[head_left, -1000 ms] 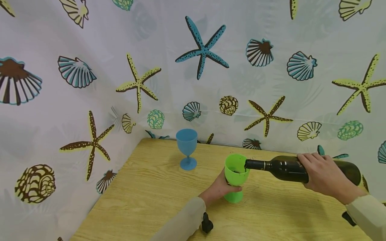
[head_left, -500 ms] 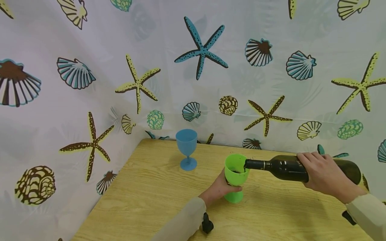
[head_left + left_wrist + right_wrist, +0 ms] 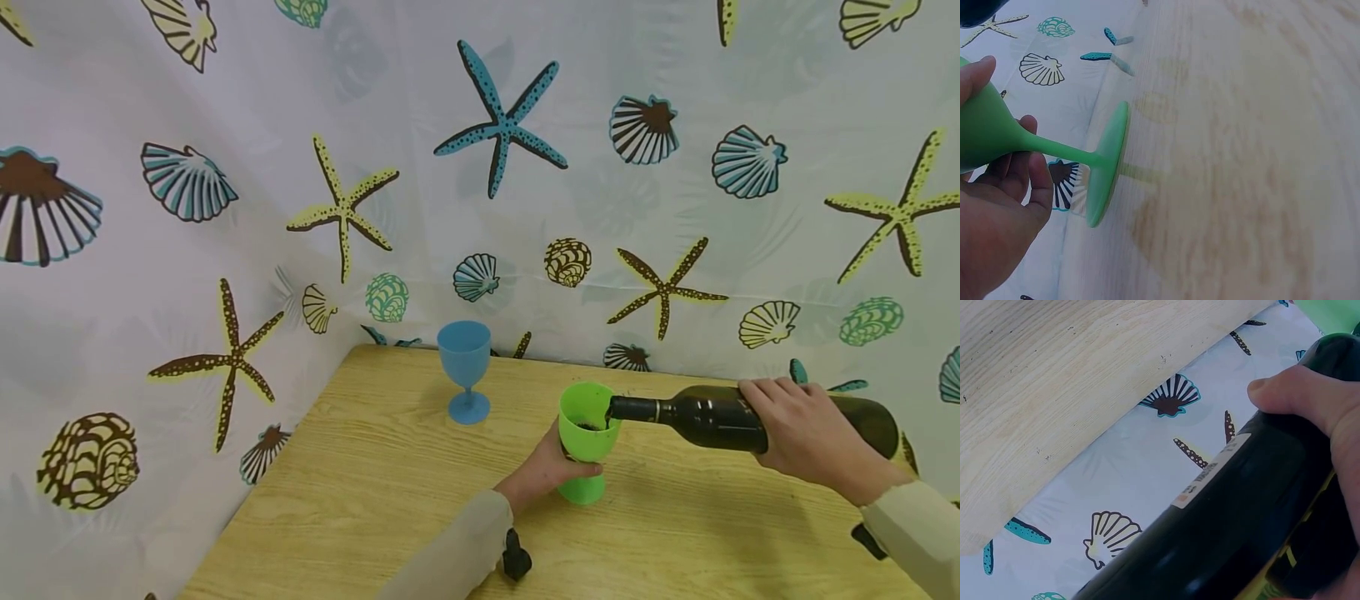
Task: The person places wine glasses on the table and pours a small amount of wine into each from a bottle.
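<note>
My left hand grips the green goblet around the lower bowl and stem. In the left wrist view the thumb lies on the goblet's bowl and the fingers curl under it; the round foot is at the table surface. Dark liquid shows inside the goblet. My right hand holds a dark wine bottle almost level, its neck pointing left. The bottle's mouth is at the goblet's right rim, and a thin dark stream runs from it. A pale label strip shows on the bottle in the right wrist view.
A blue goblet stands upright near the back of the wooden table, left of the green one. A white curtain printed with shells and starfish hangs behind the table and along its left side.
The liquid in the green goblet looks slightly higher. Both hands, the bottle and the goblets stay almost in place.
</note>
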Demonstrator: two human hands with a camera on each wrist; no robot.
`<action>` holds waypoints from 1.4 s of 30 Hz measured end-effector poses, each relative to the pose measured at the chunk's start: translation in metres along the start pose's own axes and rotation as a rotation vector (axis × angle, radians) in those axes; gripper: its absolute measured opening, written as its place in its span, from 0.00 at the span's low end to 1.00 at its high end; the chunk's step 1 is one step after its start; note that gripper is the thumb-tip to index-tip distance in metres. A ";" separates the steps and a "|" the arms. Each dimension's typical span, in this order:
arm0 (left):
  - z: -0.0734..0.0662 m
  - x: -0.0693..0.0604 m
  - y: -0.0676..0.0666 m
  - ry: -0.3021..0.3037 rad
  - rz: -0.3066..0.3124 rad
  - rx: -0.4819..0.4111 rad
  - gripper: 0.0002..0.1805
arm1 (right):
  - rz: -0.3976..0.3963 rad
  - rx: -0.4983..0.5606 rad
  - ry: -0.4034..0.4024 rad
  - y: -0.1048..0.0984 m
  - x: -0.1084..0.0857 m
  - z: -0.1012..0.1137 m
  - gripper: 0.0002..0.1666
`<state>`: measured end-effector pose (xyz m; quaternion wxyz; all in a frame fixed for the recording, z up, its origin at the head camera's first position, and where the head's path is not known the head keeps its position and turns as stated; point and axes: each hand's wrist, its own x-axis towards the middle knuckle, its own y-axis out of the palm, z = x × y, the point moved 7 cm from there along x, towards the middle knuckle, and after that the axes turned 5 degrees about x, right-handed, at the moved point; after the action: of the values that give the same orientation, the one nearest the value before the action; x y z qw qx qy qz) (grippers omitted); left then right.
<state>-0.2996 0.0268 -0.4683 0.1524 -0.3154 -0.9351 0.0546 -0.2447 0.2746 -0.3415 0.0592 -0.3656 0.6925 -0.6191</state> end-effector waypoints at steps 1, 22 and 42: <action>0.000 0.000 0.000 -0.002 0.000 0.000 0.40 | 0.001 0.000 0.000 0.000 0.000 0.000 0.55; -0.002 0.001 -0.001 -0.025 -0.007 -0.001 0.40 | 0.008 0.008 0.001 0.000 0.001 -0.001 0.55; -0.002 -0.001 -0.001 -0.018 -0.013 0.003 0.39 | -0.017 0.005 -0.017 0.001 0.001 0.001 0.56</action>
<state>-0.2991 0.0258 -0.4666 0.1447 -0.3085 -0.9384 0.0578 -0.2453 0.2735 -0.3421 0.0610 -0.3766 0.6872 -0.6182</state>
